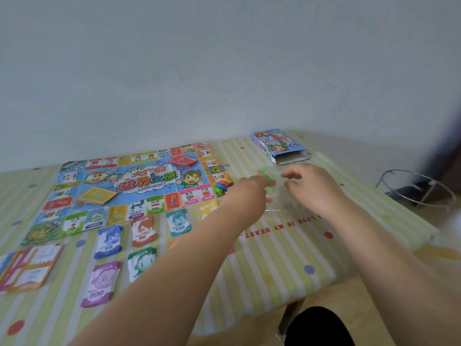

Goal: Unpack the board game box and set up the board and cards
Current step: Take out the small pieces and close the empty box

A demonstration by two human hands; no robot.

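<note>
Board game box (279,146) lies flat on the desk (274,258) just beyond the fingers, printed face up. Its long axis runs away from the person and its open end points back toward the hands.

Most of the setting-up looks done. Left of the fingers the board (134,186) is spread out, its long axis running across the desk. On it sit a red card stack (182,161), a yellow card stack (97,196) and a die (151,174), with coloured tokens (222,186) at the corner nearest the left fingers. Paper money (109,238) is sorted in piles nearer than the board, and more cards (32,268) are fanned far to the left.

What seems left is a clear bag (277,196) of small green and red pieces, held between the hands. The left hand (247,193) curls its fingers onto the bag's left edge, tips hidden. The right hand (309,188) pinches the film between bent fingers and thumb, though motion blur softens this. By my reading, the bag is being opened.
</note>
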